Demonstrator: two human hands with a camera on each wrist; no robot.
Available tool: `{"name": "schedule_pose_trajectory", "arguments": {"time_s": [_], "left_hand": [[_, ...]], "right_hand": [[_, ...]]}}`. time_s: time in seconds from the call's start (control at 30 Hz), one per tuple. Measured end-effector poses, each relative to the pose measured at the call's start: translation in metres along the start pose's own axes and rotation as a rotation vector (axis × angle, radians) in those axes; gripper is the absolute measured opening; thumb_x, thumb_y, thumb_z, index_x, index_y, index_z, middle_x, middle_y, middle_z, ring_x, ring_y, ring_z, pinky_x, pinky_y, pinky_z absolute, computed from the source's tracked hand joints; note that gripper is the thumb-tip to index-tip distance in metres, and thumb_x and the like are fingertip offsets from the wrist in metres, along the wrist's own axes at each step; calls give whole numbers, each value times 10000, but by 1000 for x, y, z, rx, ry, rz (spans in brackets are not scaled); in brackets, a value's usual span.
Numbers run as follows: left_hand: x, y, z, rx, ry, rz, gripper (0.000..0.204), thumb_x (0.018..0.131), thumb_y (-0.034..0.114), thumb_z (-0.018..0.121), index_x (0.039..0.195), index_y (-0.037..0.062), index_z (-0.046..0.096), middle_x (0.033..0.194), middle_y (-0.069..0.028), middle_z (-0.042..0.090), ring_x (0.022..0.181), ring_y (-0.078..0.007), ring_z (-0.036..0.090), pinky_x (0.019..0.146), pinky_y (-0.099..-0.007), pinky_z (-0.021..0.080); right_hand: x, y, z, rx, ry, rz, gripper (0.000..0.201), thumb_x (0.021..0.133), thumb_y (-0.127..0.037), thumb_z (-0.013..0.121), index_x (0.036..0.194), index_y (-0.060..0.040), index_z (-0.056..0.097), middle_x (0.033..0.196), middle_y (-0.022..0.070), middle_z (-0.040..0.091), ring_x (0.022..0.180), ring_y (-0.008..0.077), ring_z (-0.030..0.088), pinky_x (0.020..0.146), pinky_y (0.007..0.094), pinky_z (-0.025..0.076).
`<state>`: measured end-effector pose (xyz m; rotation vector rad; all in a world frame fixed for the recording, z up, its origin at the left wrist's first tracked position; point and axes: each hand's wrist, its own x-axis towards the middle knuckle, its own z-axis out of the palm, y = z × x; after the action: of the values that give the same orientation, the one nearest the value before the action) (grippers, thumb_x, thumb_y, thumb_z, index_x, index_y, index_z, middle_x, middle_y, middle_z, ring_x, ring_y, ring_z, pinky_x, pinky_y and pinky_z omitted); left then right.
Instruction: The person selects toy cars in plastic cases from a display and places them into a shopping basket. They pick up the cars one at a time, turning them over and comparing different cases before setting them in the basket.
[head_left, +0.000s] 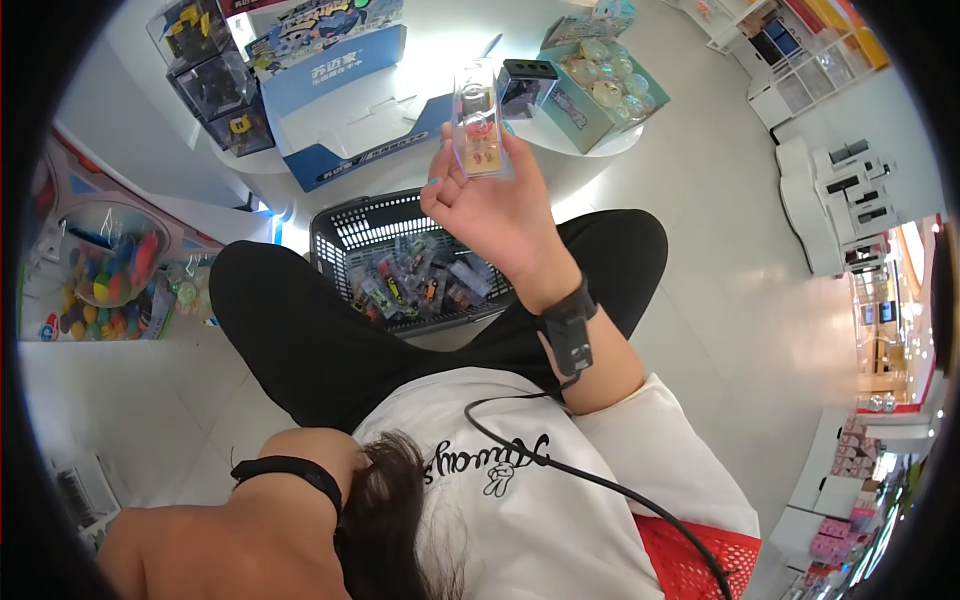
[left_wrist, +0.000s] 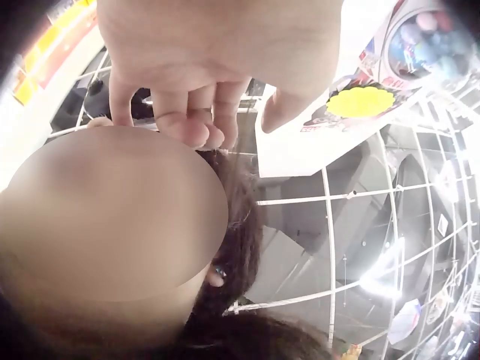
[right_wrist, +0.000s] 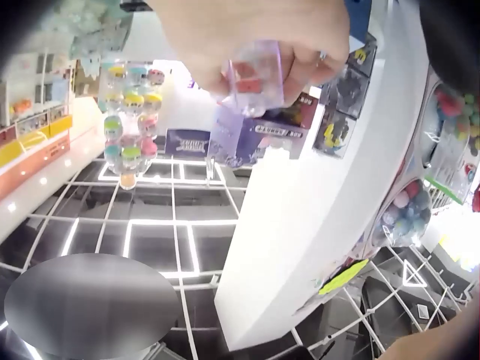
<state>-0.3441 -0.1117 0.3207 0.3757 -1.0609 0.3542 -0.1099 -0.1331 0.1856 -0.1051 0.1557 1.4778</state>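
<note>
In the head view my right hand (head_left: 495, 215) is raised over a dark basket, palm up. It holds a clear plastic box (head_left: 475, 130) upright between thumb and fingers; red and yellow contents show through the walls. The right wrist view catches the same box (right_wrist: 259, 82) below the bent fingers of the right hand (right_wrist: 240, 34). My left hand lies outside the head view, its arm bent up towards the head. In the left wrist view the left hand (left_wrist: 217, 49) is by the forehead and hair, fingers loosely bent, with nothing seen in it.
Between the knees stands the dark basket (head_left: 325, 240), with several small packaged toy cars (head_left: 395, 285) inside. Beyond it, a white counter bears a blue cardboard display box (head_left: 365, 155), a small black case (head_left: 528, 85) and a carton of clear balls (head_left: 590, 125). Stacked display cases (head_left: 215, 85) stand at left.
</note>
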Motion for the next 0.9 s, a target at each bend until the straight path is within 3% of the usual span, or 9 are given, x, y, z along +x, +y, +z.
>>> {"name": "schedule_pose_trajectory", "arguments": {"time_s": [0.1,0.27,0.43,0.57,0.63,0.7,0.8,0.9], "left_hand": [[8,-8,-5,3,29,-3,223,878,24,447,690,66,560,681,-54,527,551,-171,504,756,-463,557],[9,-15,-3,13,113,5,218,882,71,476,673,102,530,669,-17,507,536,-124,483,729,-428,525],[9,-30,30,192,435,97,232,887,117,505,656,137,499,657,20,487,521,-77,462,702,-394,493],[13,-44,37,249,544,129,245,889,123,499,646,141,481,627,32,453,507,-66,448,690,-371,481],[15,-46,19,144,374,78,209,891,102,489,684,107,518,646,-6,485,530,-107,481,703,-387,499],[19,-44,-24,-105,27,-33,177,892,61,480,764,41,600,698,-84,562,582,-191,552,738,-437,542],[19,-49,-25,-117,30,-37,163,895,62,483,794,36,608,707,-91,571,591,-196,565,726,-422,539],[19,-50,-23,-102,70,-60,166,899,67,482,795,34,608,713,-100,578,587,-207,565,715,-426,545]], "right_hand": [[-2,2,-15,37,-105,-8,420,861,-315,644,1173,-56,533,1165,78,550,1091,209,529,887,396,391],[-4,0,-28,-133,-123,-127,359,859,-252,657,1165,-102,547,1218,90,543,1205,245,487,950,411,380],[-10,-4,-28,-396,-99,-321,348,857,-190,660,1170,-104,535,1223,83,548,1232,251,476,976,374,386],[-17,-9,-26,-635,0,-508,360,868,-161,642,1195,-87,510,1216,77,566,1200,237,506,977,361,394],[-18,-10,-23,-719,39,-608,370,863,-141,642,1198,-74,501,1199,68,572,1159,214,527,969,347,403],[-20,-9,-18,-788,69,-695,379,849,-112,649,1192,-57,496,1174,55,570,1097,177,551,948,315,417],[-20,-9,-19,-889,17,-846,413,809,-67,690,1174,-24,500,1146,68,580,1043,158,570,906,294,446],[-30,-8,-14,-1064,-21,-828,344,825,-32,659,1150,-54,550,1135,39,596,1073,154,562,962,321,411]]}}
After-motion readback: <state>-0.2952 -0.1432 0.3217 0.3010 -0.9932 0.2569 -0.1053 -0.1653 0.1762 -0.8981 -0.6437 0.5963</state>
